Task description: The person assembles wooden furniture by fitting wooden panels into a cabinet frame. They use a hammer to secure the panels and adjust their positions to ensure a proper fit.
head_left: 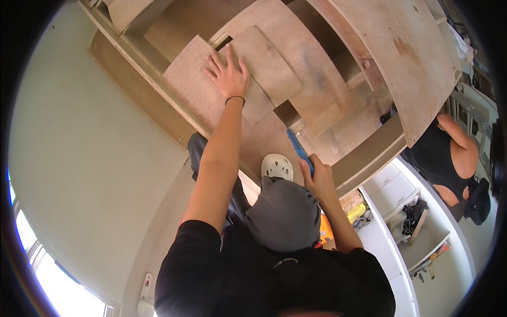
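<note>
My left hand (231,79) lies flat with its fingers spread on a square, light wooden panel (193,74). A dark band circles the wrist. Beside it, a smaller wooden board (266,63) partly covers a larger curved board (296,31). Lower and to the right, my right hand (321,177) is closed around a slim blue hand tool (300,148). The tool points up and left toward a dark square opening (287,113) between the boards; its exact kind is unclear. A white shoe with holes (277,166) rests on wood just left of the tool.
Grey ribbed cloth (282,216) bulges below the shoe. A large wooden panel (391,58) rises at upper right. Another person in black (443,158) is at far right, near white shelves (380,238) holding bags and tools. A pale wall (95,142) stands left; something orange (326,230) lies below my right forearm.
</note>
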Demonstrator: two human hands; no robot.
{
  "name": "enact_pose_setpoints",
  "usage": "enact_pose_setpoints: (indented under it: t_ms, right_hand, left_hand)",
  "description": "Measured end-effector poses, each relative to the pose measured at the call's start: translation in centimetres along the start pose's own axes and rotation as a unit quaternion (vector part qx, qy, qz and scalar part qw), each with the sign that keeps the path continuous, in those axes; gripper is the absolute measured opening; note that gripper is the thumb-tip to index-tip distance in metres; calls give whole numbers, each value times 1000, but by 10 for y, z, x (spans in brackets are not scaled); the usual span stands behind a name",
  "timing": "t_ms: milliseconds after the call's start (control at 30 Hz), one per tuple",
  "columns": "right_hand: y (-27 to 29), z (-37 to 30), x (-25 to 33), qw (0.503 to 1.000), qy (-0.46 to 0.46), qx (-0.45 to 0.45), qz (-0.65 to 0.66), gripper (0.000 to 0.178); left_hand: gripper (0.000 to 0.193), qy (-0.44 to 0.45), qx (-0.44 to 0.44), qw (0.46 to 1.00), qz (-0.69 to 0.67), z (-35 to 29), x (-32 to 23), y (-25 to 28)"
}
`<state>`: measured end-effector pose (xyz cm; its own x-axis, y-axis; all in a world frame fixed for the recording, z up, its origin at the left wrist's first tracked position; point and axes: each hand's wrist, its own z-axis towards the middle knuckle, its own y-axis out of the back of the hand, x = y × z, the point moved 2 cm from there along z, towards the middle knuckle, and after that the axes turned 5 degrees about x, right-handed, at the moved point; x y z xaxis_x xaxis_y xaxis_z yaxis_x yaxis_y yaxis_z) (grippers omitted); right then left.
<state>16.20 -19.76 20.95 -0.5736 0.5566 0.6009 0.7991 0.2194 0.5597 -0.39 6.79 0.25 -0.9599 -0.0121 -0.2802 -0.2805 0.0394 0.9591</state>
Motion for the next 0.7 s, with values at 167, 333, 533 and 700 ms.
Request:
enact_pose_setpoints:
  t_ms: [167,333,533,700]
  right_hand:
    - [41,-46,20,991,-102,88,6,29]
    - [-30,104,34,999,-16,31,-28,40]
    - [-17,27,-10,999,6,26,-16,33]
    - [12,9,11,998,-34,59,5,30]
  left_hand:
    - [59,2,-1,1000,-4,0,0,4]
    - [57,2,-12,1000,-4,2,-1,4]
    - [56,6,-11,1000,-22,3,-1,4]
    - [57,1,-30,999,-21,1,0,2]
